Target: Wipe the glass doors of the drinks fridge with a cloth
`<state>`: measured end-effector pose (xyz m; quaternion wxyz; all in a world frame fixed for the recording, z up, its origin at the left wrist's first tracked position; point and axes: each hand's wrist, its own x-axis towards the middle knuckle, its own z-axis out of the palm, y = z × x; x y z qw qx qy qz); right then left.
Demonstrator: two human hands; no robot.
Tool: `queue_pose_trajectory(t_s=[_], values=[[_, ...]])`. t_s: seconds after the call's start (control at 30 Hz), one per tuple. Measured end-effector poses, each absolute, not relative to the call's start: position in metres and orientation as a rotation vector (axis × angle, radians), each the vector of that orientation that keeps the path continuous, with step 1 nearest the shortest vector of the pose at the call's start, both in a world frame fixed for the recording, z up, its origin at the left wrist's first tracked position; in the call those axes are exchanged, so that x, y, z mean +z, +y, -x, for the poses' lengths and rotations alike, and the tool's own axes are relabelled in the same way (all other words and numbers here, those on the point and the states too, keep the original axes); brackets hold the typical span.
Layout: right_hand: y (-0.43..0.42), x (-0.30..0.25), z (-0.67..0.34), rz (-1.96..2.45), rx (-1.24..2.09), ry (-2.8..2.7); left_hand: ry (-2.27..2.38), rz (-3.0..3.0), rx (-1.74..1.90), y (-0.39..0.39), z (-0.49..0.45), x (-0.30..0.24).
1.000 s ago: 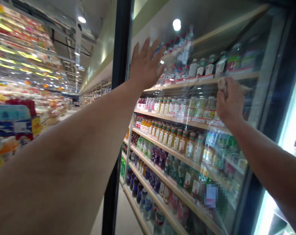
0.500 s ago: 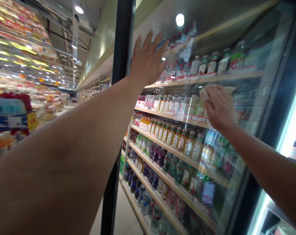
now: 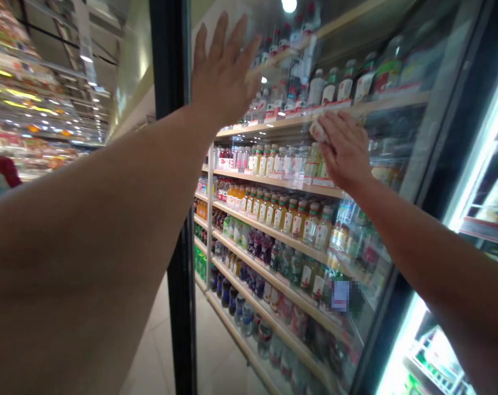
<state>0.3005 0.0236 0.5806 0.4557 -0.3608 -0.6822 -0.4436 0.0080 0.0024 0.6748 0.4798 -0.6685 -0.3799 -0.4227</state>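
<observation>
Fingers spread, my left hand (image 3: 226,71) lies against the upper left part of a glass door (image 3: 232,351) and holds nothing. To its right and a little lower, my right hand (image 3: 347,151) presses a crumpled pale cloth (image 3: 318,130) to the same pane. Most of the cloth is hidden under the fingers. The door has a dark frame (image 3: 178,307) and stands swung out at an angle. Through the glass, rows of juice bottles (image 3: 290,216) show on wooden shelves.
A lit cooler interior (image 3: 434,351) with racks of goods opens at the right, beside the door's other frame edge. Pale floor tiles (image 3: 154,345) run below on the left. Farther off at left are blurred store displays (image 3: 46,145) under ceiling lights.
In the picture, both hands and the door have shifted left and up as the view turned. My right hand, still on the cloth, sits slightly differently on the glass. My left hand stays spread.
</observation>
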Motion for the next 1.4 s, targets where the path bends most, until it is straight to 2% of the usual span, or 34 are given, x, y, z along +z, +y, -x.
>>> queue_pose_trajectory(t_s=[0.2,0.43,0.63,0.83,1.03,1.27,1.4], values=[[0.036,0.607,-0.314,1.093,-0.937,-1.385,-0.917,1.65,-1.016,-0.002,-0.005,0.678],[0.024,0.598,-0.292,0.986,-1.069,-1.682,-0.946,1.657,-1.035,-0.007,-0.011,0.676],[0.038,0.613,-0.305,1.11,-0.971,-1.401,-0.994,1.617,-1.001,-0.011,-0.015,0.674],[0.025,0.607,-0.294,0.854,-1.055,-1.75,-0.892,1.612,-1.046,-0.011,-0.016,0.673],[0.028,0.619,-0.325,0.992,-0.83,-1.319,-0.891,1.531,-1.064,-0.009,-0.018,0.673],[0.02,0.593,-0.308,0.81,-1.08,-1.633,-0.876,1.571,-1.137,-0.014,-0.018,0.673],[0.036,0.601,-0.329,0.853,-1.049,-1.381,-0.875,1.606,-1.186,-0.014,-0.016,0.674]])
